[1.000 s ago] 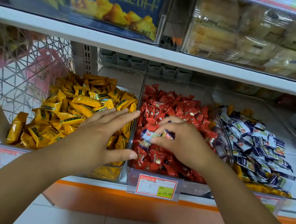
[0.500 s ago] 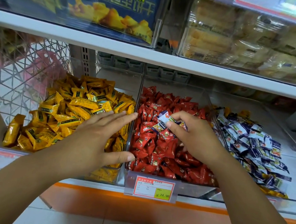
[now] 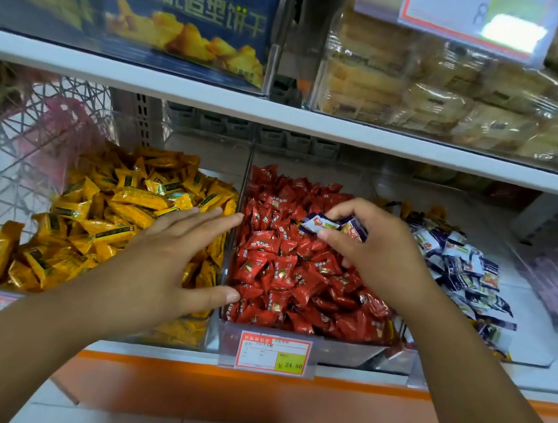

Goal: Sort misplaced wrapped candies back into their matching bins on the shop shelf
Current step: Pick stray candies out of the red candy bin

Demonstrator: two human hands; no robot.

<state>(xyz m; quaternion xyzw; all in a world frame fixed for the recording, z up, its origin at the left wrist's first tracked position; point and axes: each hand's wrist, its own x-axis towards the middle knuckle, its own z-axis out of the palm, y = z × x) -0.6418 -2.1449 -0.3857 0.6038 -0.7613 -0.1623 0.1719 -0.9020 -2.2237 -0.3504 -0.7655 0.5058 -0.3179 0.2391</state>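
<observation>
A few blue-and-white wrapped candies [image 3: 321,223] are pinched between the thumb and curled fingers of the right hand [image 3: 379,256]. They are held just above the heap of red wrapped candies [image 3: 278,270] in the middle clear plastic bin [image 3: 342,351]. The matching blue-and-white pile [image 3: 464,265] lies in the next bin to the right. The left hand [image 3: 169,258] is spread flat, fingers straight, over the yellow wrapped candies [image 3: 105,213], holding nothing. A red-bordered price tag [image 3: 274,354] hangs on the shelf front.

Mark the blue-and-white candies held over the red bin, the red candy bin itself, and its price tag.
blue-and-white candies [image 3: 321,223]: head view, white wrapper face.
red candy bin [image 3: 345,351]: head view, clear front wall.
price tag [image 3: 273,353]: head view, centre of label.
</observation>
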